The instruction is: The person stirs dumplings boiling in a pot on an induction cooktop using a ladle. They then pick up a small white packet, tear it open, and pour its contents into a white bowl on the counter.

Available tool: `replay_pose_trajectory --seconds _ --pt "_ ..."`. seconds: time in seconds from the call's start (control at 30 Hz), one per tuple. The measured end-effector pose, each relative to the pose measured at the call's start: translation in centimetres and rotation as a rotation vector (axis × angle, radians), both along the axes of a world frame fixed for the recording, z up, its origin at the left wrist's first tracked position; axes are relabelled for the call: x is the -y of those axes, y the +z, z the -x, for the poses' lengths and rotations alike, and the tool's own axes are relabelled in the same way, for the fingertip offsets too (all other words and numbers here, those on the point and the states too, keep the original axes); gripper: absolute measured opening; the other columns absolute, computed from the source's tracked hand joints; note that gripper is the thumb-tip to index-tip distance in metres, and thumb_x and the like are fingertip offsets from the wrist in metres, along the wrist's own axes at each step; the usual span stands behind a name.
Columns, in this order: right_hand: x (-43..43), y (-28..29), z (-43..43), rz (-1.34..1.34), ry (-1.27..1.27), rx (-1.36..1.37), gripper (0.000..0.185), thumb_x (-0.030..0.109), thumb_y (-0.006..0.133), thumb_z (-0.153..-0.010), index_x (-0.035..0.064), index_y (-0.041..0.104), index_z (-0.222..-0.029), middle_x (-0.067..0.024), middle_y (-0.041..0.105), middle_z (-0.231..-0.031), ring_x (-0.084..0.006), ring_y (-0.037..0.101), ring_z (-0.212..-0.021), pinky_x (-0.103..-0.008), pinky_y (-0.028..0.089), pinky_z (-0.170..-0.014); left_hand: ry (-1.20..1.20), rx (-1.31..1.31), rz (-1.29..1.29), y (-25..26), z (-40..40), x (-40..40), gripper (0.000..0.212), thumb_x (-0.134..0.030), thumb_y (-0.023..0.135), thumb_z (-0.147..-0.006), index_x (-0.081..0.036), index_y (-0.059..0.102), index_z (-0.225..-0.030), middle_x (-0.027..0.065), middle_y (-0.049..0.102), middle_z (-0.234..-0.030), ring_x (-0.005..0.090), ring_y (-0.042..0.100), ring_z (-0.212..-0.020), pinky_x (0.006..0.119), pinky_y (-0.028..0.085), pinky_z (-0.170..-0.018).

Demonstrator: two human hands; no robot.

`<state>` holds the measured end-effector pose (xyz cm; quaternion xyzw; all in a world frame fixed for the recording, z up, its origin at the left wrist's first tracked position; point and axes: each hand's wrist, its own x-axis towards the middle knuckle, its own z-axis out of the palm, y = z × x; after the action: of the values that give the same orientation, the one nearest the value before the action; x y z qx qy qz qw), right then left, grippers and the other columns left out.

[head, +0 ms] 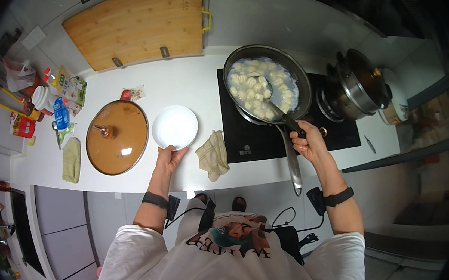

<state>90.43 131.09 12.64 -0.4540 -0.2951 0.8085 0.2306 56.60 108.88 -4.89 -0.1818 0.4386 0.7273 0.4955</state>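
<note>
My right hand grips the dark handle of a ladle. The ladle's bowl is down among several pale dumplings in cloudy liquid. They fill a deep frying pan on the left side of a black cooktop; its metal handle points toward me. With my left hand I hold the near rim of a white bowl, which has nothing visible in it. A checked cloth lies between the bowl and the cooktop.
A glass lid lies left of the bowl, near a folded green cloth. Scissors, jars and packets crowd the left end. A stacked steamer pot stands on the right burner. A wooden cutting board leans against the back wall.
</note>
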Motion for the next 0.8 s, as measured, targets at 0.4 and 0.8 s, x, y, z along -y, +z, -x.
replay_pose_trajectory --seconds 0.4,0.8 --pt "2.5 -0.6 -3.8 -1.231 0.073 0.719 0.032 0.014 0.049 -0.091 0.0042 0.047 -0.121 -0.0111 0.059 -0.079 -0.0226 0.058 -0.065 -0.0318 0.047 -0.064 0.033 -0.046 0.124 0.7 -0.6 0.8 0.053 0.005 0.049 -0.084 -0.009 0.016 -0.124 0.0268 0.043 -0.114 0.0367 0.059 -0.094 0.046 0.059 -0.075" --pt "5.8 -10.0 -13.1 -1.589 0.124 0.932 0.046 0.007 0.051 -0.086 0.004 0.038 -0.13 -0.0167 0.053 -0.099 -0.0352 0.053 -0.089 -0.0411 0.044 -0.076 -0.033 -0.17 0.163 0.7 -0.8 0.5 0.039 -0.004 0.046 -0.088 0.019 0.029 -0.115 0.0315 0.046 -0.105 0.0399 0.059 -0.091 0.039 0.06 -0.071"
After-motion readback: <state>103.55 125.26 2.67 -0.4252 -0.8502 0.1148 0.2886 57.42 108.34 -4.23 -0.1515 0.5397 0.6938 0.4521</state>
